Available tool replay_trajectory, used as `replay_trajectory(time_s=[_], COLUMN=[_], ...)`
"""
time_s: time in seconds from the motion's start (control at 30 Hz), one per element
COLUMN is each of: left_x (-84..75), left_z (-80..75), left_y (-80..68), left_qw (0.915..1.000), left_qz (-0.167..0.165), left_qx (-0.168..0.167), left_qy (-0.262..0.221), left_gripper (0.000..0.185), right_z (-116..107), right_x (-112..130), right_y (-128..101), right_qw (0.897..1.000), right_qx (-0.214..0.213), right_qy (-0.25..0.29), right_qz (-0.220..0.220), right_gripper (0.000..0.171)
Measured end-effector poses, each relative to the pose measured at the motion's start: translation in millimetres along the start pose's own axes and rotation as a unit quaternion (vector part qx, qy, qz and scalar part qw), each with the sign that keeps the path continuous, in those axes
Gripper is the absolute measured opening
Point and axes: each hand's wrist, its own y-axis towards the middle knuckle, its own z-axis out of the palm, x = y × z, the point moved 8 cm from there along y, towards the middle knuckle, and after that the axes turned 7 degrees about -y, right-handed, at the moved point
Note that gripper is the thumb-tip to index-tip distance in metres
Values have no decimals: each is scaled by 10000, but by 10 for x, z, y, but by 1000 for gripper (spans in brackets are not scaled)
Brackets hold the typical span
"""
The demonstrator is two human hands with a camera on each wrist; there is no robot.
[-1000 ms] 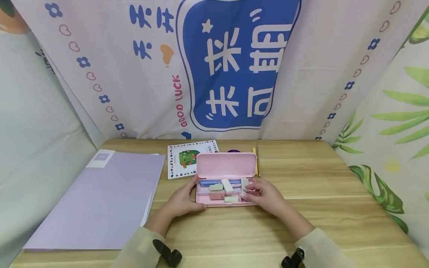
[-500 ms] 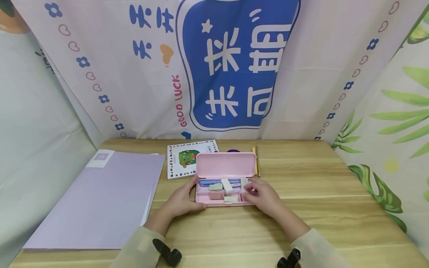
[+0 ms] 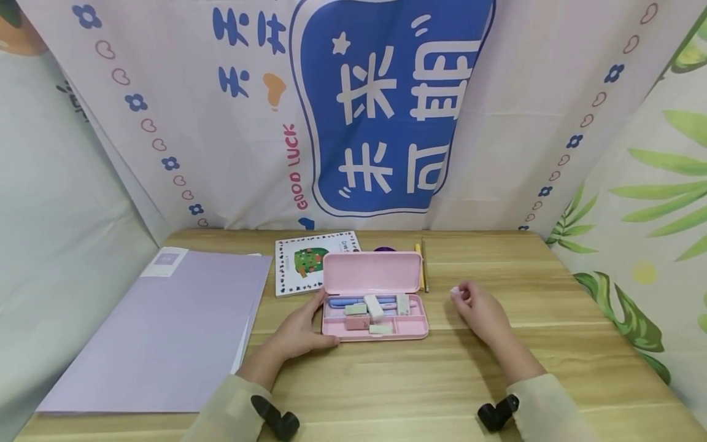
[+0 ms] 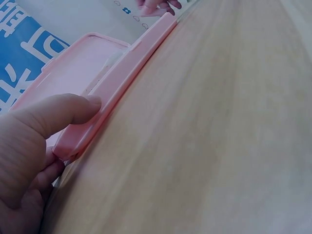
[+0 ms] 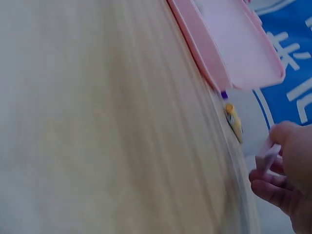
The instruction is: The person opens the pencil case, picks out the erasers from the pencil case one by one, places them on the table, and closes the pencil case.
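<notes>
1. Folder (image 3: 166,325), pale purple and large, lies flat at the far left of the wooden bench (image 3: 552,307), with a small label at its back corner.
2. Booklet (image 3: 307,261) with a green picture and a dotted border lies just right of the folder, toward the back; its right part is hidden behind the raised lid of the case.
3. Left hand (image 3: 301,331) rests on the bench against the left end of the pink pencil case (image 3: 411,326). In the left wrist view the thumb (image 4: 68,109) lies curled along the case's front edge and the other fingers wrap under its corner, so this hand grips the case.
4. Pencil case stands open at the middle of the bench, lid upright at the back. Its tray holds a blue pen (image 3: 345,301) along the back wall and several small erasers (image 3: 374,306), white, pale green and pink, lying loose and partly touching.
5. Pencils (image 3: 422,270), one yellow and one darker, lie side by side behind the case's right end, beside a small purple thing that is mostly hidden by the lid.
6. Right hand (image 3: 480,310) is on the bench to the right of the case, apart from it. Its fingers are curled and its fingertips pinch a small pale pink eraser (image 3: 455,291), which the right wrist view also shows held between thumb and fingers.
</notes>
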Motion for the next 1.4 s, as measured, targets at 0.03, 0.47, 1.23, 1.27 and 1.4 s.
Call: replay_trajectory(time_s=[0.03,0.47,1.23,1.27,1.4], left_x=[-2,12,20,21,22], left_z=[0,-4,10,10,6], left_y=[0,-6,2,3,6], left_qw=[10000,10000,10000,10000,10000], left_qz=[5,-55,-4,-12,17], left_qx=[0,-22,-1,4,0], left_qy=[5,-23,-14,-19,-22], left_gripper=[118,118,118,118,118], right_z=[-4,71,381,397,428], right_x=[-56,-400,636,654,695], right_y=[5,-6,-67,-60,-40], right_qw=[10000,9989,9982,9984,9989], right_qx=[23,-27,-304,-324,-406], right_qy=[-32,165,510,464,229], right_qz=[74,434,-39,-25,57], right_gripper=[37,41,24,23,27])
